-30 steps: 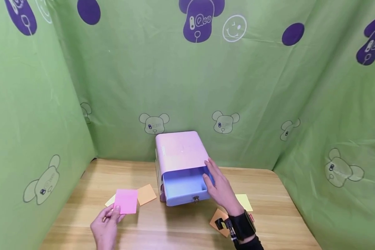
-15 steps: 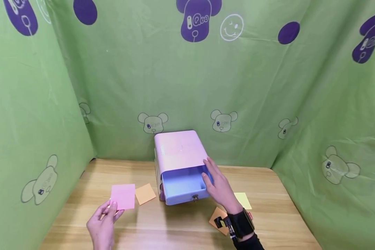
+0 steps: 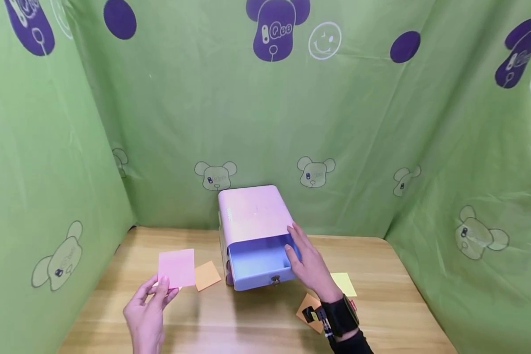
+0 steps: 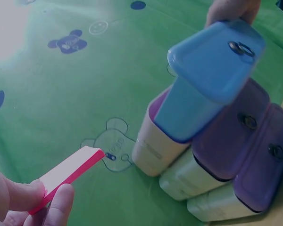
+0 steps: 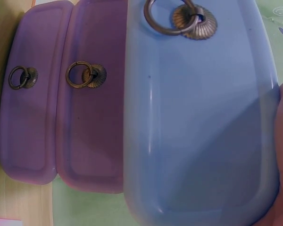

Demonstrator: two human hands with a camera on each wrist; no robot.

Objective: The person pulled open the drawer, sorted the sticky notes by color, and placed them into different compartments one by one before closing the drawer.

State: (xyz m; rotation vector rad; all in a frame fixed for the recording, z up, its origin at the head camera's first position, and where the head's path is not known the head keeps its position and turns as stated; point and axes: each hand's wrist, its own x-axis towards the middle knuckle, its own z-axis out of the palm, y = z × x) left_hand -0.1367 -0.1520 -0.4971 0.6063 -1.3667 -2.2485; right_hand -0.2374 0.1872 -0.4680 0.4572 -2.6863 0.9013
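My left hand (image 3: 145, 314) pinches a square pink sticky-note pad (image 3: 177, 267) between thumb and fingers, held up left of a small pink cabinet (image 3: 255, 212). The left wrist view shows the thickness of this sticky-note pad (image 4: 70, 172), its edges bright pink. The cabinet's blue top drawer (image 3: 260, 260) is pulled out, and the part of its inside that shows is bare. My right hand (image 3: 310, 265) rests at the drawer's right side, fingers extended toward the cabinet's front corner and thumb over the drawer's edge. Below are two closed purple drawers (image 5: 92, 136), (image 5: 33, 127) with ring pulls.
An orange note pad (image 3: 207, 276) lies on the wooden table (image 3: 230, 329) left of the cabinet. To the right are a yellow pad (image 3: 344, 284) and another orange pad (image 3: 307, 303), partly behind my right wrist. A green printed curtain (image 3: 256, 113) encloses the table.
My left hand has raised the pink sticky-note pad, and its face has tilted and looks paler. The right hand and the drawer have stayed in place.
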